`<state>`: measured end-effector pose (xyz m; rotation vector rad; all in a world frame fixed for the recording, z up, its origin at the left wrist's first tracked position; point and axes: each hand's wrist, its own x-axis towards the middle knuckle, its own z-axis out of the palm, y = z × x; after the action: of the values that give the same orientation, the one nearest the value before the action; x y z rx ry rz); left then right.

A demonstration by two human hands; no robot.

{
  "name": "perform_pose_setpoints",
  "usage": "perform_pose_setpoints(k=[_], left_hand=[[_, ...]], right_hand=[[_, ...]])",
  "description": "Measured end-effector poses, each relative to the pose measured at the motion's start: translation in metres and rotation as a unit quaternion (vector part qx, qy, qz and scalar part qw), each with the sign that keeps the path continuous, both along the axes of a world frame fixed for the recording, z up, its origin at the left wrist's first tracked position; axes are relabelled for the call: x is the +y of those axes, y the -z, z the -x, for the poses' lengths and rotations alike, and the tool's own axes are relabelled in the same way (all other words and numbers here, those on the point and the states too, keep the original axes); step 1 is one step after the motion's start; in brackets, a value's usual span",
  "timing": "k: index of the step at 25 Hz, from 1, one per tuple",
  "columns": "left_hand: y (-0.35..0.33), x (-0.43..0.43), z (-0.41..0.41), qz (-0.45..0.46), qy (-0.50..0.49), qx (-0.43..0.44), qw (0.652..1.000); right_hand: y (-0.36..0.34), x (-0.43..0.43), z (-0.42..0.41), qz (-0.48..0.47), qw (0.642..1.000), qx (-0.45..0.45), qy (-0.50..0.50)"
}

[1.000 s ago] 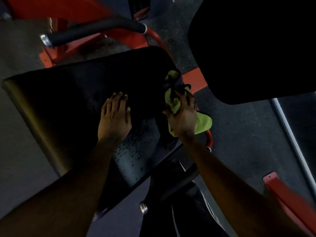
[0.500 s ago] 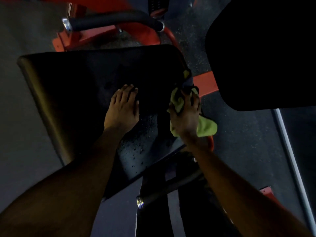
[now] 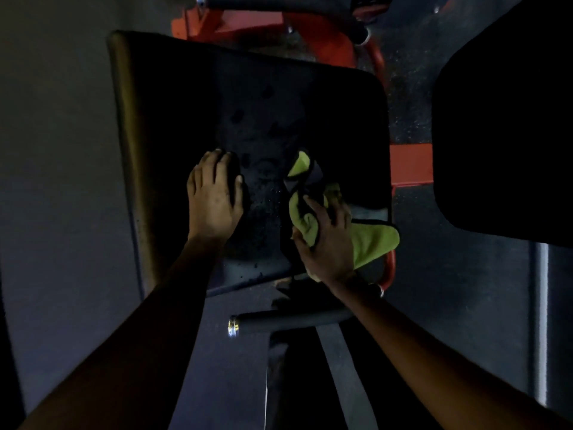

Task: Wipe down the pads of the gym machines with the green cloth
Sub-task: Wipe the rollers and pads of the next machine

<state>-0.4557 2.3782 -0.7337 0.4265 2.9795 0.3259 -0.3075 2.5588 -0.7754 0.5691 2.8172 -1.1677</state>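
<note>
Right hand [image 3: 325, 246], gripping the bunched green cloth [image 3: 372, 246], shifts inward from the right edge of the pad [image 3: 279, 103]; droplets [image 3: 263, 197] lie just left, toward the left hand [image 3: 215, 197], pressed flat.

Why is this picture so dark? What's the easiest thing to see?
Head view: the light is dim, so the black pad loses nearly all detail, and the pad on the right is just a flat black shape. Head view: the green cloth gripped by the right hand shows brightest, then the red frame. Head view: a dull sheen runs down the near pad's left edge.
</note>
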Motion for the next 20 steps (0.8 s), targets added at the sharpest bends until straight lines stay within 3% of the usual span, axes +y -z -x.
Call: perform_pose_setpoints(k=[2,8,14,16,20], left_hand=[[-0.002,-0.017,-0.019,0.020,-0.010,0.001,1.000],[0.001,-0.018,-0.027,0.064,-0.006,0.008,0.998],[0.002,-0.022,-0.027,0.025,-0.008,0.026,0.999],[0.001,-0.026,-0.031,-0.011,-0.018,0.030,0.999],[0.001,-0.045,-0.061,-0.050,-0.057,0.028,0.997]], right_hand=[[0.003,0.017,0.032,0.009,1.000,0.023,-0.015],[0.007,0.024,0.076,-0.019,0.994,0.062,0.089],[-0.001,-0.010,-0.005,-0.008,0.988,0.057,-0.141],[0.000,0.013,-0.001,-0.021,0.985,0.054,-0.163],[0.005,0.028,0.016,0.007,0.999,0.033,0.024]])
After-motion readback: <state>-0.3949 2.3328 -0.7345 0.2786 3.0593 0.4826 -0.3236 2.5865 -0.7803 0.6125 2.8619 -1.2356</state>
